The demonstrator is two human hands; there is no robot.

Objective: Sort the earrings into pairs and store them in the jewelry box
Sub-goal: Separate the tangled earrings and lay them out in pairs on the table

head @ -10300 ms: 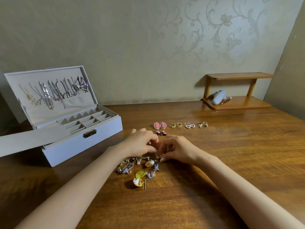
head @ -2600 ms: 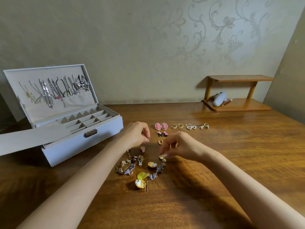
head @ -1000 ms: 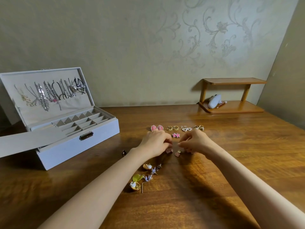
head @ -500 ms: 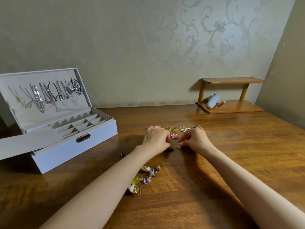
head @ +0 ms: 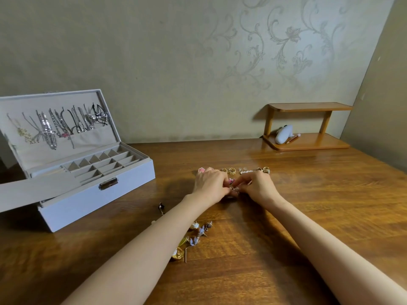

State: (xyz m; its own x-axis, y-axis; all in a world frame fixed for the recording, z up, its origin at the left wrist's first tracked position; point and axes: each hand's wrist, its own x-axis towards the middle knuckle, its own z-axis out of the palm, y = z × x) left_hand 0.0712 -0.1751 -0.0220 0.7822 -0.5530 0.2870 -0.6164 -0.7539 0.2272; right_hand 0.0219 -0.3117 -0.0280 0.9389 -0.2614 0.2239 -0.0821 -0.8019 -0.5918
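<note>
Earring pairs (head: 230, 171) are lined up in a row on the wooden table (head: 319, 205), just beyond the knuckles of both hands. A pink piece (head: 201, 169) at the row's left end is partly hidden by the left hand (head: 210, 186), and a gold piece (head: 265, 170) at its right end is seen just behind the right hand (head: 256, 186). Between the two hands a small pink star pair (head: 230, 180) is glimpsed.

Both hands are set down on the table close together, palms down. The fingers of each are curled inward and the tips are brought together in the middle, over something small on the wood. Whether that piece is pinched or only touched cannot be told, as it is covered by the fingertips (head: 236, 189).

A loose heap of unsorted earrings (head: 199, 233) is left nearer the body, just beside the left forearm and partly under it. One dark earring (head: 161, 207) is found alone to the left of that forearm.

The grey jewelry box (head: 97, 194) is placed well to the left with its lid raised; necklaces (head: 55, 126) are hung inside the lid, and a divided tray (head: 103, 161) is exposed below. At the far right a small wooden shelf (head: 308, 106) is stood against the wall, with a white object (head: 284, 134) laid on its lower board.
</note>
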